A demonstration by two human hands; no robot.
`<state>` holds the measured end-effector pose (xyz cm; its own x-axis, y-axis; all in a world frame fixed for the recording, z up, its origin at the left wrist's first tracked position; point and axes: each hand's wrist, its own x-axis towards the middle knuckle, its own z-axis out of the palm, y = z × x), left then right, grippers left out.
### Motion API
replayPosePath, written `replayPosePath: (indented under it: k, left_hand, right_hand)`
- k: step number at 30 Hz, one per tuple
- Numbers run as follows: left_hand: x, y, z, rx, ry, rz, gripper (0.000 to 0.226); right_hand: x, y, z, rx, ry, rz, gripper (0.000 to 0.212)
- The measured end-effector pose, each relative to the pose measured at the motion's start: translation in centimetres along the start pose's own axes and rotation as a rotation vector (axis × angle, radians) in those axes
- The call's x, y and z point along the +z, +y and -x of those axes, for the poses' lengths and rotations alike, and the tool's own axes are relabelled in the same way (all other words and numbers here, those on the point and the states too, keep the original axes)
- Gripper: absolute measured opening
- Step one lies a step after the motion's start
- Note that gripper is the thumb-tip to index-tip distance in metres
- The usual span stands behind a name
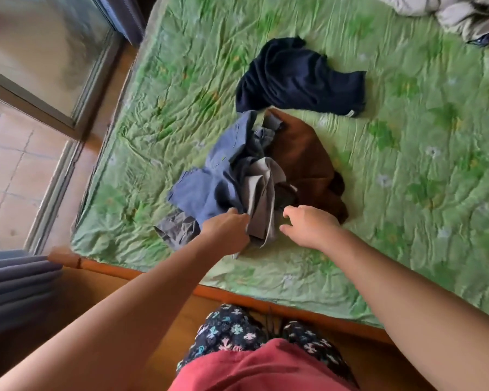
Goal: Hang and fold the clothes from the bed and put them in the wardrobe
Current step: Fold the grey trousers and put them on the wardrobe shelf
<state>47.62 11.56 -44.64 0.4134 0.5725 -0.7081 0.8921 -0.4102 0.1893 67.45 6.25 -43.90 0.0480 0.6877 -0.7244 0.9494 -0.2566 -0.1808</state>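
A heap of clothes lies near the front edge of the bed with the green quilted cover (407, 193). In it are a blue-grey garment (209, 176), a light grey garment (261, 193), a brown garment (302, 153) and a dark grey piece (177, 225). My left hand (227, 231) grips the light grey garment at its lower end. Just right of that garment my right hand (308, 224) hovers with its fingers spread and loosely bent, holding nothing. A navy garment (299, 77) lies apart, farther back on the bed.
A crumpled beige garment or blanket (458, 15) lies at the bed's far right corner. A sliding glass door (40, 80) runs along the left, with a blue-grey curtain (14, 280) at the lower left. The bed's orange wooden frame (237, 299) stands against my legs.
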Motion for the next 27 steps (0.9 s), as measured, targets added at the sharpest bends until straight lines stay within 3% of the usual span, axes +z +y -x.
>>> replayPosePath:
  k: [6,11,15,20,23,27]
  left_hand:
    - [3.9,-1.0,-6.8,0.004,-0.072,0.017,0.029]
    - [7.9,-2.5,-11.1,0.043,-0.14,0.098,0.036]
    - [9.6,-3.3,-12.6,0.024,-0.184,0.199,0.033]
    - [9.8,-4.0,-13.1,-0.037,-0.178,0.335,0.034]
    - [9.1,-4.6,-12.9,-0.056,-0.14,0.372,0.04]
    - [7.3,-4.9,-11.6,-0.137,-0.059,0.502,0.031]
  right_hand:
    - [5.8,-0.9,-7.8,0.059,-0.117,-0.184,0.037]
    - [10.5,-1.5,-13.2,0.1,-0.191,-0.424,0.052]
    - [11.5,-2.1,-16.0,0.162,-0.062,-0.556,0.045]
    - [9.5,-2.8,-17.9,0.314,0.097,-0.645,0.014]
    - [8.0,-3.4,-17.6,0.314,0.096,-0.78,0.016]
    - [4.8,-5.2,-14.6,0.252,0.145,-1.056,0.021]
